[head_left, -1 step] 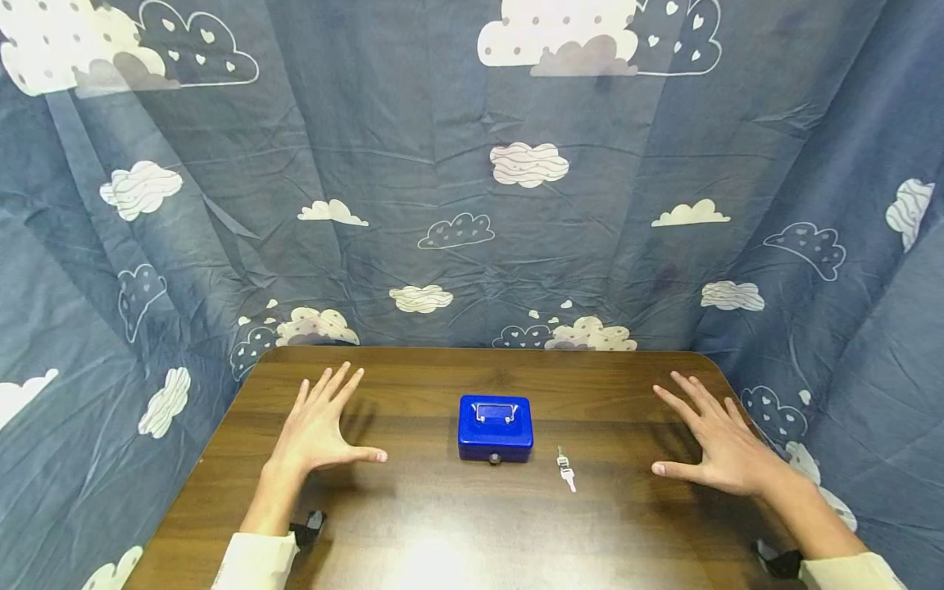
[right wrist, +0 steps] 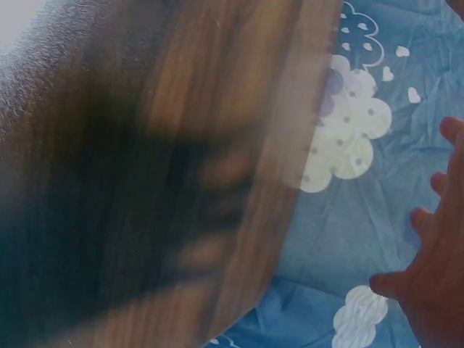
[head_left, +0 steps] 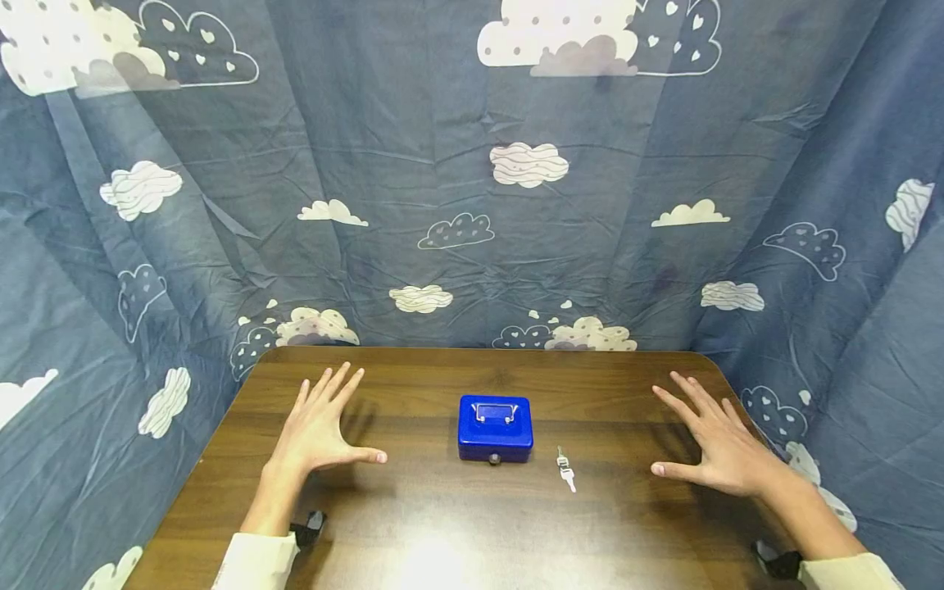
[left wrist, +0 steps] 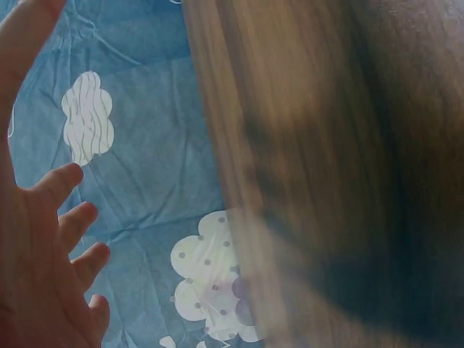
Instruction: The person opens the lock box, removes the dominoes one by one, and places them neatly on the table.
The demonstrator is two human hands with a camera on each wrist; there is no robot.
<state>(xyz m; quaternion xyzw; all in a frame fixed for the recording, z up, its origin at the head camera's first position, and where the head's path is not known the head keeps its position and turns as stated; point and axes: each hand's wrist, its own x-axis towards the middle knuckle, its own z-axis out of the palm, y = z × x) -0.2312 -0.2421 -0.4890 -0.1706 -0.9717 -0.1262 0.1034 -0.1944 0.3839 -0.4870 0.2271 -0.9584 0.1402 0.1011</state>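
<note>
A small blue cash box [head_left: 495,428] sits lid down on the wooden table, its wire handle flat on top and a round lock on the front face. To its right lie small silver keys [head_left: 565,469], apart from the box. My left hand [head_left: 313,430] hovers left of the box with fingers spread and thumb pointing toward it. Over on the right, my right hand [head_left: 719,447] is held the same way, beyond the keys. Neither hand touches anything. The wrist views show the spread left fingers [left wrist: 83,221] and right fingers [right wrist: 424,221] above the table's side edges.
The brown wooden table [head_left: 472,524] has rounded far corners and a bright glare near the front. Dark blue cloth with white clouds [head_left: 413,164] hangs behind it and along both sides. A black wrist strap [head_left: 306,528] shows below the left hand, another [head_left: 778,561] below the right.
</note>
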